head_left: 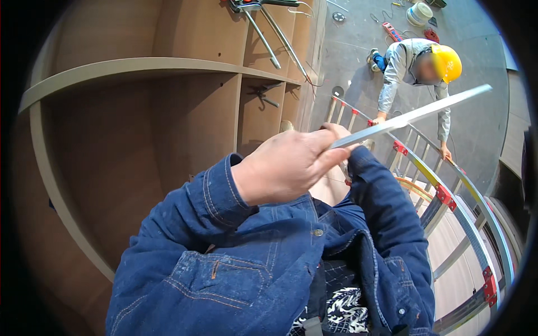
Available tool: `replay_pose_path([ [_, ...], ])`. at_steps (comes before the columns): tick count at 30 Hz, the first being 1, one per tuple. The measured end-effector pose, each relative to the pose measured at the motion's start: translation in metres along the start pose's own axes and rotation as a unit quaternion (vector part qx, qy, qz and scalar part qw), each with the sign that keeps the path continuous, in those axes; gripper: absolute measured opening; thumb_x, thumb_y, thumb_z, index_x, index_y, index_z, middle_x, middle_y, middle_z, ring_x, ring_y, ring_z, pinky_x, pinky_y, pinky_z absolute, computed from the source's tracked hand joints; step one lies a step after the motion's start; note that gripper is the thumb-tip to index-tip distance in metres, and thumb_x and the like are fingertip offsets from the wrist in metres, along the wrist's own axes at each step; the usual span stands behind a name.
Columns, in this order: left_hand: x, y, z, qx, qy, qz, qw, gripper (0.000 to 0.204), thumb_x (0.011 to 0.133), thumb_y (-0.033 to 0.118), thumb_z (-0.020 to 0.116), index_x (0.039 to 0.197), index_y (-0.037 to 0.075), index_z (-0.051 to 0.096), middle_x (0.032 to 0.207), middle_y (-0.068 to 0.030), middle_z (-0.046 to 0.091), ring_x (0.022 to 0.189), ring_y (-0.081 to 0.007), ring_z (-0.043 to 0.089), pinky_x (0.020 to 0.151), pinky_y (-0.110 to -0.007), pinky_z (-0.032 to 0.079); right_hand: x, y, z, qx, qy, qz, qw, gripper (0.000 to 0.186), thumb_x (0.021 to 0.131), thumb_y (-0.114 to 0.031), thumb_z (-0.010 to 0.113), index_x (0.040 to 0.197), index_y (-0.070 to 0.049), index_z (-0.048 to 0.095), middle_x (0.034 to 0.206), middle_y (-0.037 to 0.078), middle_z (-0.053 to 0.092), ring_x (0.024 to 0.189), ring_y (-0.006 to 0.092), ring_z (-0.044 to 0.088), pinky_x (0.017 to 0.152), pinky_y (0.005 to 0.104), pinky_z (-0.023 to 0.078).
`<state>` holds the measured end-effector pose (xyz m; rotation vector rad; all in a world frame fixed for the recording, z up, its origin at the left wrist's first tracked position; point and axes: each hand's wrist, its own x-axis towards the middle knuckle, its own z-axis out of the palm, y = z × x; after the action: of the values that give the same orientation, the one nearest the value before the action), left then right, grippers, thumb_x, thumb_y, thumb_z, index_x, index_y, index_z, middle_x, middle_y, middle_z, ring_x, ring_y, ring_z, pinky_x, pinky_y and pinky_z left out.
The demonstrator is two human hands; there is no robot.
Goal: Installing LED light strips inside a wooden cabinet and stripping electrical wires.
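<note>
My left hand point(283, 167) is closed on a long, flat, silvery metal strip point(420, 113), which slants up to the right. Behind it, my right hand point(342, 134) has its fingers curled at the same end of the strip, partly hidden by the left one. Below the strip at the right runs an aluminium ladder point(465, 215) with red fittings.
Wooden shelving point(106, 140) fills the left, with clamps point(258, 31) on an upper part. Down on the grey floor point(353, 61), a person in a yellow hard hat point(445, 61) bends over, hands on the ladder. A white bucket point(419, 14) and a red power strip point(391, 31) lie beyond.
</note>
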<state>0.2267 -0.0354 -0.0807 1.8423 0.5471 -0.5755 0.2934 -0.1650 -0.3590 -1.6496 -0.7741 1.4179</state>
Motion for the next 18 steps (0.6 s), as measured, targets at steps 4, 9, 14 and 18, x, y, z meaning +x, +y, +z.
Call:
replay_pose_path([
  [4,-0.009,-0.050,0.007,0.008,0.039,-0.063,0.997,0.033,0.107,0.030,0.056,0.086,0.005,0.059,0.066,-0.0079,0.059,0.054,-0.0201,0.048,0.053,-0.034,0.038,0.044,0.020,0.036,-0.118,-0.035,-0.032,0.992,0.020,0.086,-0.013,0.067,0.101,0.000,0.068,0.093,0.018,0.071,0.083,0.0336,0.068,0.075,0.0406,0.055],
  [9,-0.008,-0.084,0.002,-0.032,0.005,-0.130,0.991,0.033,0.106,0.030,0.057,0.086,0.004,0.060,0.069,-0.0100,0.062,0.055,-0.0251,0.052,0.055,-0.036,0.041,0.115,0.056,0.079,-0.264,-0.070,-0.054,0.961,0.018,0.087,-0.014,0.062,0.096,0.000,0.068,0.092,0.021,0.069,0.082,0.0400,0.066,0.074,0.0455,0.055],
  [14,-0.010,-0.114,-0.009,-0.051,-0.002,-0.139,0.989,0.032,0.105,0.030,0.058,0.086,0.005,0.061,0.071,-0.0110,0.064,0.055,-0.0288,0.054,0.056,-0.038,0.043,0.174,0.097,0.114,-0.322,-0.031,-0.091,0.942,0.017,0.088,-0.015,0.061,0.093,-0.001,0.067,0.093,0.023,0.068,0.081,0.0423,0.066,0.073,0.0474,0.055],
  [18,-0.012,-0.135,-0.020,-0.032,0.019,-0.145,0.989,0.030,0.104,0.030,0.059,0.088,0.005,0.063,0.073,-0.0096,0.064,0.057,-0.0273,0.054,0.057,-0.037,0.043,0.221,0.133,0.143,-0.334,0.032,-0.113,0.935,0.017,0.089,-0.017,0.060,0.094,-0.002,0.067,0.095,0.023,0.068,0.083,0.0426,0.066,0.075,0.0475,0.055],
])
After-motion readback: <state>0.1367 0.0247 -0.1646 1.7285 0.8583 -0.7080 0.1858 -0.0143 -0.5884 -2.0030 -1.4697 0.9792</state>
